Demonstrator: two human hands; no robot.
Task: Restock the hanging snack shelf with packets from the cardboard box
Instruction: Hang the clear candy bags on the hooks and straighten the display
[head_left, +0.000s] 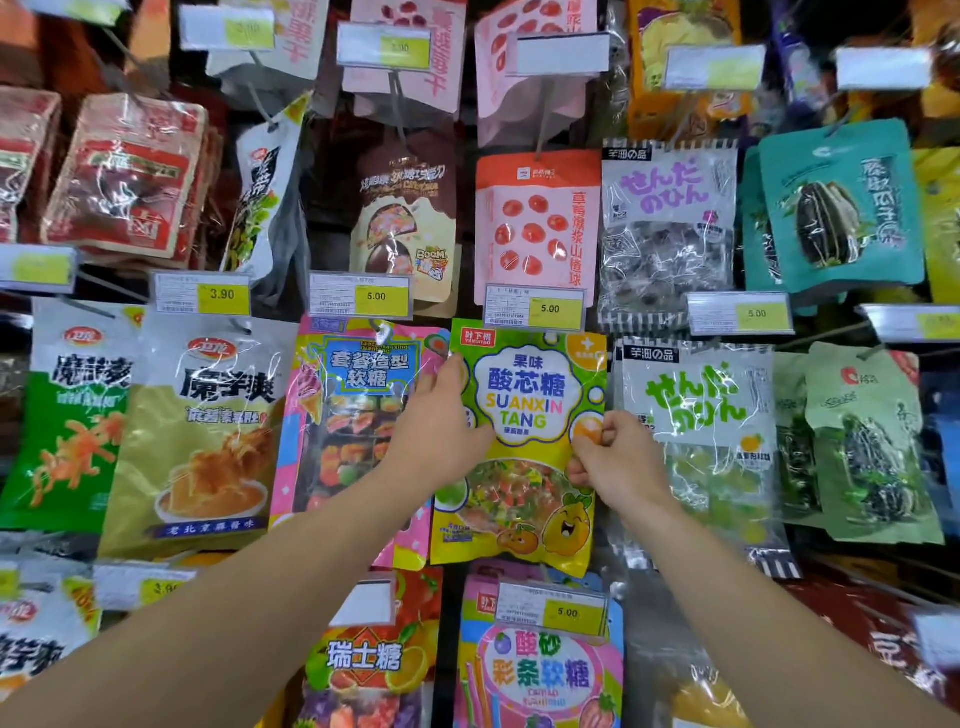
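While the left hand (441, 415) grips the yellow candy packet (524, 447) at its upper left edge and the right hand (608, 457) pinches its right side, under the price tag (535, 309), it may miss the hook and drop.

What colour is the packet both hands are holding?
Mostly green and yellow packet, with a white label patch; head view.
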